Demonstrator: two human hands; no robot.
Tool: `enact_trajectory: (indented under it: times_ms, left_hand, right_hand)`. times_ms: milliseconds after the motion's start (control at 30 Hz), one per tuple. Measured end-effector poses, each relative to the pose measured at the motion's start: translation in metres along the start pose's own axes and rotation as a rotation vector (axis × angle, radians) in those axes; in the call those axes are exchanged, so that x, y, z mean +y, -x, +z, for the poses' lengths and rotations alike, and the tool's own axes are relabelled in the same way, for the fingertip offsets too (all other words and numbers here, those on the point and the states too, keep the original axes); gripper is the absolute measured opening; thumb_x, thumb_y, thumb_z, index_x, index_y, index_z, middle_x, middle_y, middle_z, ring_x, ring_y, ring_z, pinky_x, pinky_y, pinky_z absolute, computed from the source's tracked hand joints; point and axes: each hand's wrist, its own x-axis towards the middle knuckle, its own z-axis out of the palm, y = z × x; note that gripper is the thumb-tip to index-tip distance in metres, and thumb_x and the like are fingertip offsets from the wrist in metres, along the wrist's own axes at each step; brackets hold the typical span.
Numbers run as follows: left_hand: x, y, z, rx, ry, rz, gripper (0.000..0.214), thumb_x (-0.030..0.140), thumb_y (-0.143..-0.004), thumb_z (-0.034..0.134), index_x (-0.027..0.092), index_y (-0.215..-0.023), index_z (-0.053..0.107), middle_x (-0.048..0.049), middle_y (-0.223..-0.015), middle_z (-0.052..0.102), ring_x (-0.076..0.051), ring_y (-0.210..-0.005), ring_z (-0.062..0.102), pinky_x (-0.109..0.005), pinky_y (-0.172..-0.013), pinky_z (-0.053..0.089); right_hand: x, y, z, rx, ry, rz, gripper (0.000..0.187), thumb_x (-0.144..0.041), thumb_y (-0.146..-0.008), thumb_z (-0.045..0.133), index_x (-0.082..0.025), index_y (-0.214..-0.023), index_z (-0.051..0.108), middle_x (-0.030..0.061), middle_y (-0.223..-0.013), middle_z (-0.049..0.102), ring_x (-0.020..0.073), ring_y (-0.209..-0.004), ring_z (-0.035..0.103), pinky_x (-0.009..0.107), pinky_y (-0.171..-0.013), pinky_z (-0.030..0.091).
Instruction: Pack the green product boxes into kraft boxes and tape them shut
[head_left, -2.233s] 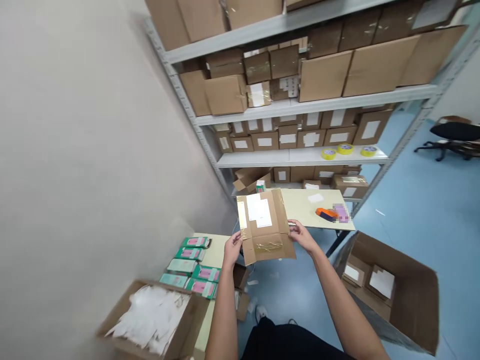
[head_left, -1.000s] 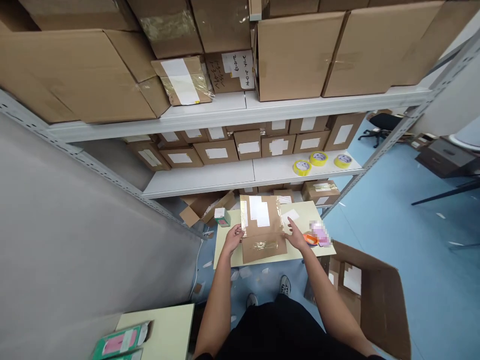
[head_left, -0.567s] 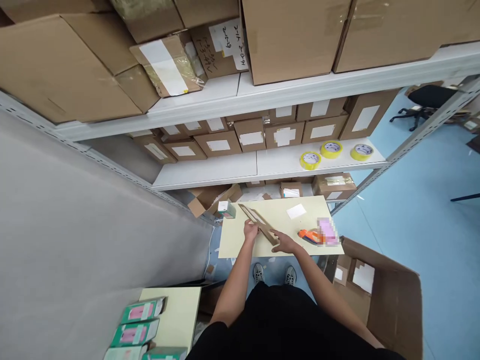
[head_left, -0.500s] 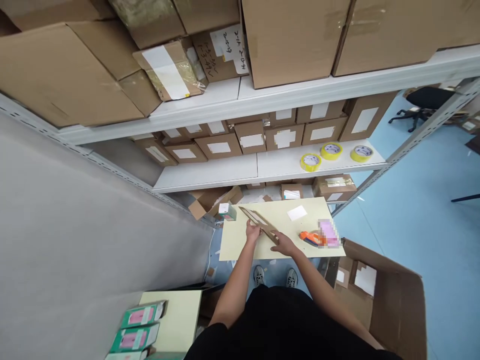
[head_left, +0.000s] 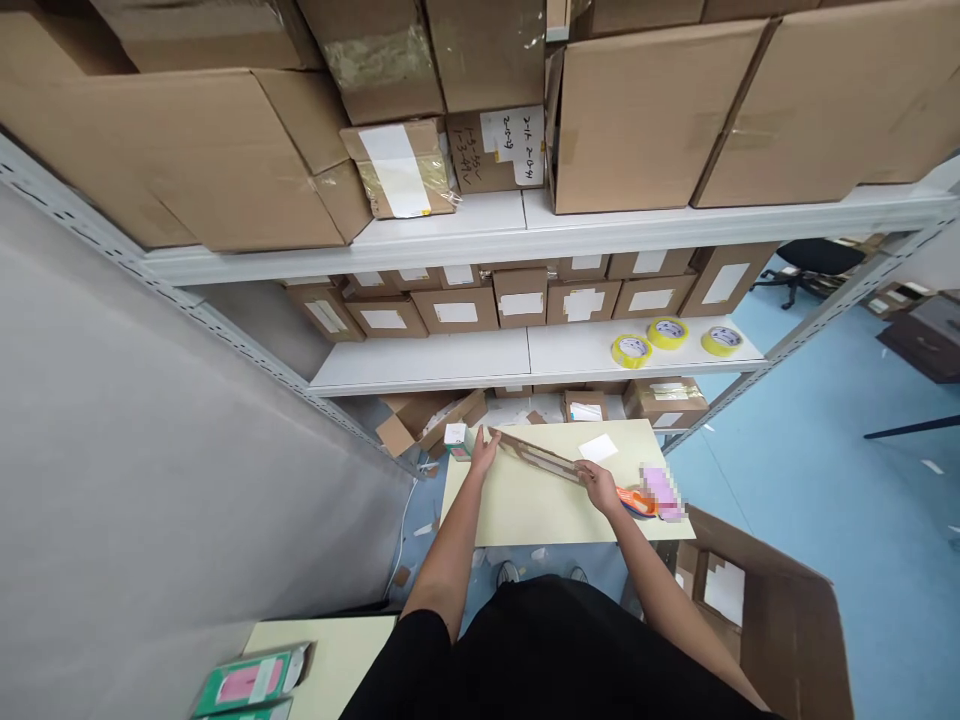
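A flattened cardboard box (head_left: 538, 457) is held tilted above the pale yellow table (head_left: 517, 515). My left hand (head_left: 484, 453) is closed at its left end, and my right hand (head_left: 598, 487) grips the right end with the thumb on top. Close beside my left hand stands a small green-and-white box (head_left: 456, 440). An orange tape cutter (head_left: 637, 502) lies just right of my right hand, which partly covers it. Next to it is a blurred pink item (head_left: 661, 492). Behind the cardboard lies a white sheet (head_left: 598, 447).
A metal shelf (head_left: 435, 365) with many cartons rises behind the table, with yellow tape rolls (head_left: 631, 350) on it. An open carton (head_left: 787, 620) stands at the right. Green-and-pink boxes (head_left: 247, 682) lie on another table at the lower left. A wall (head_left: 187, 450) borders the left.
The cardboard has turned to lie more crosswise. My left hand has shifted left to its far end, and my right hand has moved right and closed on the other end. The view has tilted up.
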Motion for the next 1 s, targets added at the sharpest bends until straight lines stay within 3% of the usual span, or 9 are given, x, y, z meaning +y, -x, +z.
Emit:
enact_trajectory:
  times_ms: [133, 300, 467, 600, 800, 900, 1000]
  left_hand:
    - [-0.003, -0.004, 0.001, -0.014, 0.059, 0.049, 0.070, 0.056, -0.089, 0.073, 0.023, -0.148, 0.054, -0.0145, -0.146, 0.062, -0.028, -0.137, 0.058, -0.038, -0.118, 0.042]
    - [-0.026, 0.019, 0.001, 0.022, 0.044, 0.100, 0.058, 0.049, -0.091, 0.073, 0.023, -0.141, 0.059, -0.0130, -0.143, 0.064, -0.028, -0.136, 0.058, -0.040, -0.117, 0.042]
    - [-0.052, 0.047, -0.003, -0.034, 0.023, 0.021, 0.057, 0.045, -0.092, 0.071, 0.022, -0.143, 0.059, -0.0132, -0.146, 0.063, -0.029, -0.137, 0.058, -0.042, -0.116, 0.044]
    - [-0.057, 0.052, -0.009, -0.088, 0.144, 0.024, 0.068, 0.047, -0.095, 0.066, 0.024, -0.156, 0.049, -0.0126, -0.161, 0.050, -0.028, -0.146, 0.050, -0.039, -0.118, 0.043]
    - [-0.053, 0.042, -0.016, -0.201, 0.239, 0.028, 0.073, 0.048, -0.098, 0.060, 0.032, -0.164, 0.035, -0.0042, -0.168, 0.040, -0.024, -0.154, 0.040, -0.037, -0.120, 0.041]
    - [-0.047, 0.035, -0.011, -0.231, 0.231, 0.067, 0.078, 0.047, -0.093, 0.069, 0.029, -0.162, 0.038, -0.0088, -0.166, 0.043, -0.026, -0.155, 0.038, -0.040, -0.123, 0.037]
    - [-0.037, 0.027, -0.001, -0.253, 0.176, 0.087, 0.082, 0.044, -0.085, 0.080, 0.026, -0.156, 0.043, -0.0138, -0.158, 0.051, -0.029, -0.148, 0.046, -0.042, -0.121, 0.039]
  right_hand:
    - [0.009, -0.006, 0.005, 0.020, -0.054, 0.034, 0.035, -0.038, -0.086, 0.052, -0.023, -0.109, 0.073, 0.0095, -0.112, 0.078, 0.0297, -0.106, 0.072, 0.045, -0.098, 0.057]
    - [0.028, -0.014, 0.029, 0.068, -0.082, 0.073, 0.052, -0.033, -0.077, 0.055, -0.024, -0.128, 0.063, 0.0092, -0.129, 0.070, 0.0293, -0.122, 0.065, 0.050, -0.108, 0.052]
    - [0.033, -0.025, 0.061, 0.072, -0.125, 0.115, 0.081, -0.027, -0.069, 0.060, -0.023, -0.149, 0.049, 0.0128, -0.148, 0.057, 0.0298, -0.136, 0.055, 0.049, -0.115, 0.046]
    - [0.021, -0.038, 0.074, 0.040, -0.168, 0.119, 0.082, -0.025, -0.070, 0.058, -0.024, -0.151, 0.048, 0.0120, -0.150, 0.057, 0.0280, -0.137, 0.054, 0.047, -0.116, 0.046]
    - [0.011, -0.032, 0.072, 0.072, -0.187, 0.140, 0.074, -0.025, -0.070, 0.056, -0.022, -0.144, 0.055, 0.0119, -0.149, 0.060, 0.0283, -0.137, 0.056, 0.049, -0.118, 0.043]
    - [0.013, -0.015, 0.062, 0.045, -0.153, 0.151, 0.070, -0.028, -0.073, 0.058, -0.023, -0.142, 0.058, 0.0112, -0.146, 0.063, 0.0283, -0.134, 0.059, 0.049, -0.115, 0.046]
    - [0.016, 0.002, 0.052, -0.008, -0.113, 0.135, 0.061, -0.034, -0.078, 0.064, -0.025, -0.139, 0.063, 0.0107, -0.144, 0.065, 0.0285, -0.132, 0.061, 0.048, -0.111, 0.049]
